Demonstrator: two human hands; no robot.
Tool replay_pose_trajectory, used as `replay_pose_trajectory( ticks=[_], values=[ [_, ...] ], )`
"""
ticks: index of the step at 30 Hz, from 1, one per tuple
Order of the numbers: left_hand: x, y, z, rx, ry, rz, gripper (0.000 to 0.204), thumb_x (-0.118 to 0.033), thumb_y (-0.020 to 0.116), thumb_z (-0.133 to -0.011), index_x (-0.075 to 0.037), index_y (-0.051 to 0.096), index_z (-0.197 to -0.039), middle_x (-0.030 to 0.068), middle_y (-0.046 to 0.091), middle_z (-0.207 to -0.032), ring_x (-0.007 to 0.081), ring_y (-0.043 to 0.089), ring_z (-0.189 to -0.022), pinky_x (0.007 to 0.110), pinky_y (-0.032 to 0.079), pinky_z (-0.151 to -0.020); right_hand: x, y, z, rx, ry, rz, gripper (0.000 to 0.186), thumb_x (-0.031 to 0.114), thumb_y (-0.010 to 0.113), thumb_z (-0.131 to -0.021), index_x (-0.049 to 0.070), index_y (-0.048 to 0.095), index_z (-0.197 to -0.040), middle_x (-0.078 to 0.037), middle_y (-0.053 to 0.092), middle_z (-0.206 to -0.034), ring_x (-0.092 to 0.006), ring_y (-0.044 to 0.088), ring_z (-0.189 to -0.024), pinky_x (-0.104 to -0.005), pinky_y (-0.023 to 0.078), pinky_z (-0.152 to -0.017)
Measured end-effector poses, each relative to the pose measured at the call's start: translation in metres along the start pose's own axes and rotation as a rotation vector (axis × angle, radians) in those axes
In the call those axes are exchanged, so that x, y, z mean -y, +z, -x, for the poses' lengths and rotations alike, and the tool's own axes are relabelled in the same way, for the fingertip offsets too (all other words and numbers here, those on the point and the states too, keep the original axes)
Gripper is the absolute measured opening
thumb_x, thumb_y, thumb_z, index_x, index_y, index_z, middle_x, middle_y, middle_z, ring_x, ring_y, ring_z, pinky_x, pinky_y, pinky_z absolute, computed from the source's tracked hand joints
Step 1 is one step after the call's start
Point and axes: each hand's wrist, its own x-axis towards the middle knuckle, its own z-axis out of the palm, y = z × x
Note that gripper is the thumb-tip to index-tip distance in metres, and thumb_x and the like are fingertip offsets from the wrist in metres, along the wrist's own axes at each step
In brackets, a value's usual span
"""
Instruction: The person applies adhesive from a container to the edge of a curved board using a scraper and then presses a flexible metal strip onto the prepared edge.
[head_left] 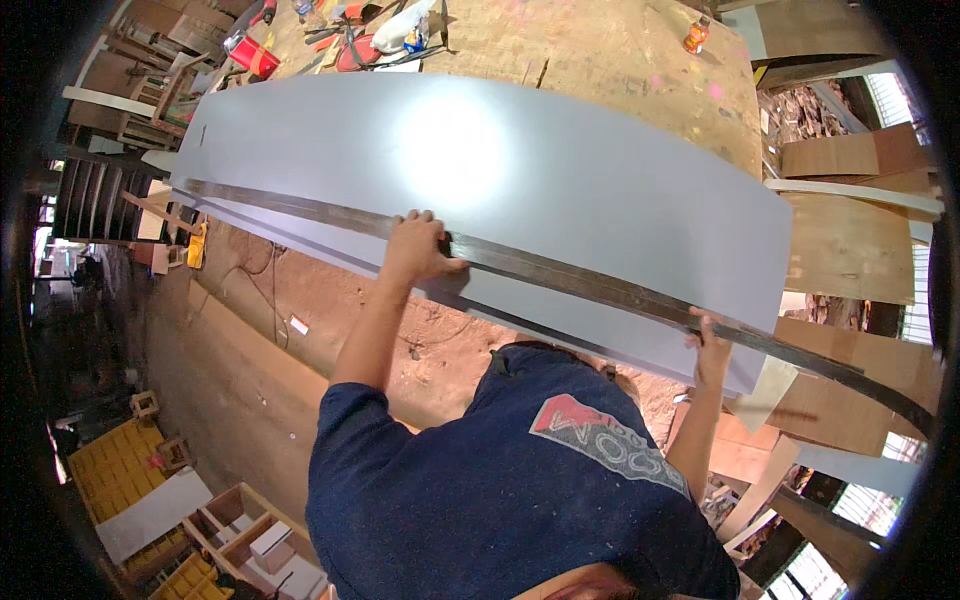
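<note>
Long dark-brown straight-edged bar (570, 274) lies lengthwise on the big pale-grey smooth panel (300, 140), toward the person's side. Left end sits near the panel's left end; right end runs past the panel's right edge.

2 hands on the bar. Left hand (418, 247): near mid-panel, fingers curled over the bar's far edge, thumb out toward the near side. Small black item (445, 243) at its thumb side, can't tell what. Right hand (710, 350): by the panel's right end, fingers bent at the bar's near edge; can't tell how firmly they grip.

Panel surface: 1 round white glare patch near the middle, 1 short dark mark near the left end.

Panel rests on a stained plywood bench top (590, 50). On the far side of it: red plastic container (251, 55), crumpled white bag (402, 27) amid clutter, small orange bottle (697, 35) off to the right.

Room: dusty brown floor (240, 350) with 1 small white scrap (299, 325) on it. Lower left: yellow slatted stack (112, 455), white board (155, 515) on it, open wooden compartment box (232, 548) beside it. Right: tan plywood sheets (850, 238), bright window openings beyond.
</note>
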Motion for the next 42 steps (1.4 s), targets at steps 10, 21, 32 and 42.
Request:
replay_pose_trajectory(
  ticks=[10,21,32,42],
  values=[
    [0.073,-0.015,-0.005,-0.013,0.066,-0.045,0.068,-0.071,0.089,-0.059,-0.012,0.079,-0.09,0.0102,0.068,-0.111,0.033,0.059,-0.119,0.05,0.044,-0.107,-0.01,-0.002,0.0,-0.127,-0.059,-0.037,0.022,0.022,0.069,-0.104,0.005,0.068,-0.118,-0.013,0.076,-0.115,-0.0148,0.068,-0.094,-0.0288,0.053,-0.061],
    [0.085,0.008,-0.001,-0.085,0.183,0.023,0.08,-0.083,0.083,-0.06,-0.008,0.078,-0.088,0.0116,0.069,-0.105,0.0328,0.062,-0.112,0.049,0.046,-0.1,-0.028,0.087,0.019,-0.277,0.097,-0.386,0.023,0.021,0.07,-0.104,0.001,0.066,-0.114,-0.011,0.074,-0.097,-0.016,0.065,-0.069,-0.0313,0.049,-0.056],
    [0.105,0.011,0.003,-0.118,0.312,0.055,0.08,-0.083,0.082,-0.062,-0.007,0.078,-0.087,0.0137,0.07,-0.101,0.0339,0.064,-0.105,0.048,0.046,-0.099,-0.034,0.188,0.044,-0.162,-0.087,-0.351,0.031,0.031,0.068,-0.106,0.003,0.067,-0.119,-0.012,0.075,-0.109,-0.0177,0.07,-0.079,-0.0314,0.06,-0.068],
    [0.178,0.0,-0.012,0.021,0.389,0.146,0.061,-0.07,0.087,-0.067,-0.014,0.074,-0.089,0.0068,0.069,-0.098,0.029,0.066,-0.104,0.047,0.045,-0.095,-0.038,0.159,0.026,-0.195,-0.105,-0.277,0.033,0.037,0.07,-0.104,0.005,0.069,-0.114,-0.012,0.073,-0.112,-0.0221,0.074,-0.085,-0.036,0.063,-0.074]
  ],
)
